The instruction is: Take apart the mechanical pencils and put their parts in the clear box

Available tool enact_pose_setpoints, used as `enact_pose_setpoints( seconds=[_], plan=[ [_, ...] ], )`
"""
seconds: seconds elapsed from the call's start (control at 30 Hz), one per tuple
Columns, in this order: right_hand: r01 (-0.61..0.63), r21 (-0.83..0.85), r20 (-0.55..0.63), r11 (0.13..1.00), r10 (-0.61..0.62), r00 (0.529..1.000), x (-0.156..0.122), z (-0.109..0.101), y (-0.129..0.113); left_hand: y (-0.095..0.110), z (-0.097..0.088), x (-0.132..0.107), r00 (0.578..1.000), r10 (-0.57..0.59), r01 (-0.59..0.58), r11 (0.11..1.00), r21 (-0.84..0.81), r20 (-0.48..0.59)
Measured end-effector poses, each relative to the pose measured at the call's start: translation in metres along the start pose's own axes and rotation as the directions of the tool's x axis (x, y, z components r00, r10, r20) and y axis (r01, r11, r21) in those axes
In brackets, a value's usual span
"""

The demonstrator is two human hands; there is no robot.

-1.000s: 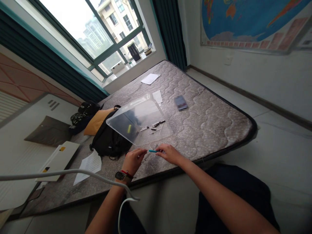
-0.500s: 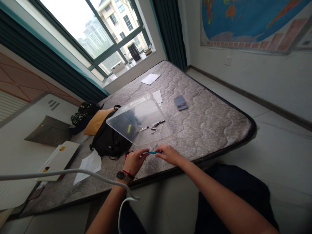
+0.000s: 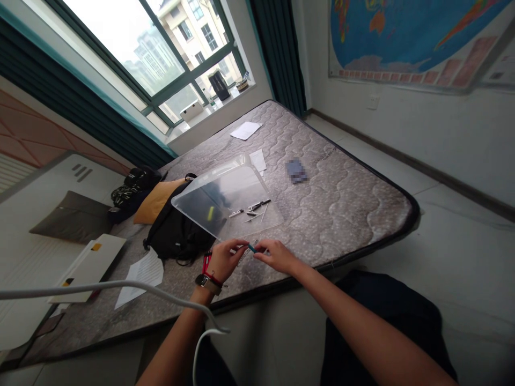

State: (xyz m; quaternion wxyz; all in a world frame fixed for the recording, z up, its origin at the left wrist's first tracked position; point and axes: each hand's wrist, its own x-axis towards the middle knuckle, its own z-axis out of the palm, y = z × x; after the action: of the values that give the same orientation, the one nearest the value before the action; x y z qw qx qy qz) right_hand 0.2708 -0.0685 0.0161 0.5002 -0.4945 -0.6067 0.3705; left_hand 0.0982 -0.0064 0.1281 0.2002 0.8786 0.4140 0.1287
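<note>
A short, slim teal piece [image 3: 252, 249], shaped like a pen part, is pinched between my two hands over the near edge of the mattress. My left hand [image 3: 225, 261] closes thumb and fingertips on its left end. At the other end, my right hand [image 3: 277, 255] grips it with bent fingers. Just beyond the hands, a clear plastic tray [image 3: 193, 194] holds several thin black, silver and white pen-like parts [image 3: 251, 210]. A yellow strip [image 3: 210, 213] shows at the tray's left side.
The mattress [image 3: 341, 214] carries a black backpack [image 3: 177, 230] beside the tray, a yellow cushion [image 3: 155, 202], paper sheets [image 3: 139, 276] and a blurred dark item [image 3: 296, 170]. A white cable [image 3: 161, 292] crosses the near left, in front of my left forearm.
The teal piece has turned from nearly level to slanting down toward the right, and less of it shows. Both hands are still on it; the left wrist has rotated slightly.
</note>
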Motion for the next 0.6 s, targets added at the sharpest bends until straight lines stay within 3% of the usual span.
enact_pose_setpoints(
  seconds=[0.27,0.47,0.6],
  plan=[
    [-0.071,0.075,-0.031,0.995,0.073,0.997,0.001,0.001,0.002,0.006,0.004,0.015,1.000,-0.013,0.014,0.999,-0.050,0.020],
    [-0.090,0.056,-0.032,0.994,0.092,0.995,0.001,0.002,0.003,-0.016,0.006,0.039,0.999,-0.002,-0.003,0.994,0.106,0.042],
    [-0.087,0.029,-0.039,0.996,0.088,0.995,0.001,0.003,0.003,-0.038,0.010,0.068,0.991,-0.096,0.068,0.961,0.268,0.093]
  ],
)
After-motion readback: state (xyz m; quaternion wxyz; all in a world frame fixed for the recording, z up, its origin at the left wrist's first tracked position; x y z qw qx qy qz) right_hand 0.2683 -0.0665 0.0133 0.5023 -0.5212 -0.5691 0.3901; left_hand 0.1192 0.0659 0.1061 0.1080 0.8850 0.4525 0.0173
